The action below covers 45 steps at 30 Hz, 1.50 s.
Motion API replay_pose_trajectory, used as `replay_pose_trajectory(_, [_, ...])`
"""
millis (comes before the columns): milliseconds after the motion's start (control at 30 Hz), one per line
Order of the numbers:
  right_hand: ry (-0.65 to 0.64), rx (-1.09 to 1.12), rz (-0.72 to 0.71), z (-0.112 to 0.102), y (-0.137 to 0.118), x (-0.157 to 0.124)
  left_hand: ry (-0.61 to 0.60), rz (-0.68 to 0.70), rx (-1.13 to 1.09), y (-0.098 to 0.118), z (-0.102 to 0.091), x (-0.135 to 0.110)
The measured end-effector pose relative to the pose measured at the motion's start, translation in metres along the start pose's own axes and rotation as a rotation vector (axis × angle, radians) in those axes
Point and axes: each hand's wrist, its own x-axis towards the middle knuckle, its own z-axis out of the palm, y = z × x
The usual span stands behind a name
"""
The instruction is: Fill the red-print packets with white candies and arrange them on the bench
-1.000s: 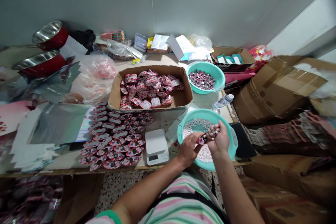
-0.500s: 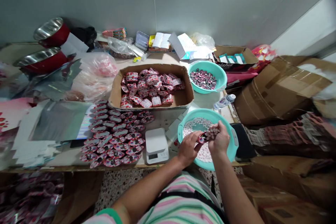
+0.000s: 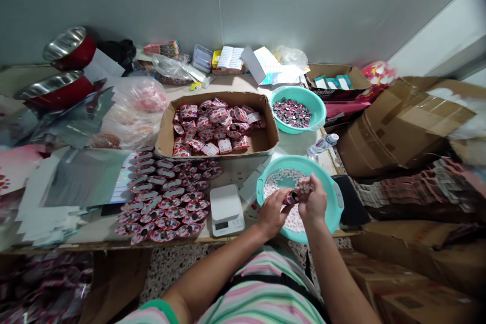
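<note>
My left hand (image 3: 272,215) grips a small red-and-pink printed packet (image 3: 290,197), its dark open mouth turned toward my right hand. Cupped in my right hand (image 3: 316,203) is a heap of small pale pellets (image 3: 304,185), like candies, close against that mouth. Both hands are over a turquoise basin (image 3: 335,216), where more pale pellets (image 3: 283,176) lie at the bottom. Left of the basin sits a white digital scale (image 3: 227,207). Rows of similar printed packets (image 3: 167,202) stand packed together farther left, several with dark openings on top.
A cardboard box (image 3: 271,134) of printed packets stands behind the scale. Behind the pellets is another turquoise basin (image 3: 321,116) of small dark-and-pink round pieces. A clear bottle (image 3: 322,145) lies between the basins. Large cartons (image 3: 375,131) crowd the right side; plastic bags (image 3: 132,111) lie left.
My right hand has moved slightly left and tilted its pellets closer to the packet's mouth. My left hand keeps its hold on the packet. The whole view has shifted slightly.
</note>
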Motion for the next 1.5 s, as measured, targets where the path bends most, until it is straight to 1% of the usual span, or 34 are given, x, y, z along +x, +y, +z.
replay_pose_trajectory(167, [0.008,-0.104,-0.063,0.002,0.003,-0.003,0.027,-0.039,-0.048,0.001,0.0,0.0])
replay_pose_trajectory(333, [0.027,-0.107,-0.098,0.005,0.005,-0.006,0.031,-0.027,-0.056,0.002,-0.001,-0.001])
replay_pose_trajectory(567, [0.003,-0.152,-0.107,0.005,0.006,-0.011,0.06,-0.05,-0.068,0.001,0.001,-0.002])
replay_pose_trajectory(700, [-0.026,-0.193,-0.144,0.002,0.004,-0.013,0.044,-0.029,-0.047,0.002,0.002,-0.001])
replay_pose_trajectory(800, [-0.035,-0.173,-0.129,0.0,0.003,-0.014,0.046,-0.034,-0.052,0.003,0.003,0.0])
replay_pose_trajectory(933, [-0.006,-0.162,-0.126,0.001,0.002,-0.014,0.055,-0.032,-0.094,0.003,0.005,0.001])
replay_pose_trajectory(1033, [0.033,-0.147,-0.175,-0.003,-0.001,-0.008,0.071,-0.051,-0.14,0.002,0.004,0.001])
replay_pose_trajectory(1133, [0.122,-0.149,-0.233,-0.021,-0.001,0.01,0.112,-0.079,-0.131,-0.002,-0.001,0.0])
replay_pose_trajectory(1200, [0.152,-0.239,-0.198,-0.044,0.004,0.028,0.187,-0.093,-0.094,-0.007,-0.008,-0.003])
replay_pose_trajectory(1233, [0.134,-0.342,-0.157,-0.058,0.008,0.036,0.226,-0.094,-0.08,-0.009,-0.012,-0.005])
replay_pose_trajectory(1267, [0.076,-0.503,-0.116,-0.072,0.014,0.045,0.252,-0.09,-0.077,-0.012,-0.016,-0.007])
replay_pose_trajectory(1300, [-0.011,-0.695,-0.092,-0.086,0.02,0.052,0.265,-0.081,-0.086,-0.014,-0.021,-0.01])
replay_pose_trajectory(1367, [-0.176,-1.041,-0.098,-0.11,0.037,0.06,0.253,-0.056,-0.121,-0.019,-0.029,-0.014])
replay_pose_trajectory(1433, [-0.23,-1.177,-0.114,-0.125,0.055,0.061,0.228,-0.037,-0.151,-0.023,-0.034,-0.018])
replay_pose_trajectory(1500, [-0.215,-1.203,-0.131,-0.129,0.073,0.055,0.214,-0.037,-0.166,-0.025,-0.035,-0.02])
